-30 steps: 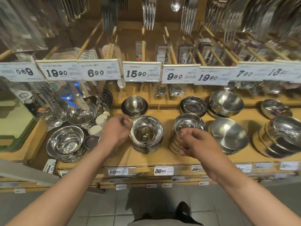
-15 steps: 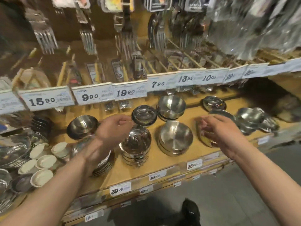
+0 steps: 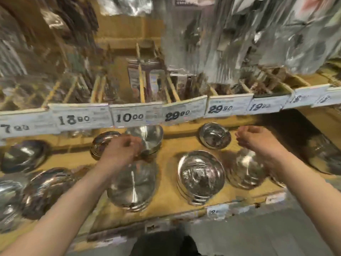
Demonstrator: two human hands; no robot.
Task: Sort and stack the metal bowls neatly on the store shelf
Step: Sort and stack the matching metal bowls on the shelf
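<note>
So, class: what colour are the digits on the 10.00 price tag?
Black on a white price tag, seen in the head view.

Head camera looks forward and down, close over the shelf [image 3: 169, 198].

Warm light fell on a wooden store shelf [image 3: 171, 198], its upper tier edged with white price tags [image 3: 135, 115]. Packaged utensils [image 3: 258, 34], blurred, hung above against a tan back wall [image 3: 120, 32]. Grey floor [image 3: 258, 235] showed below the shelf.
</note>
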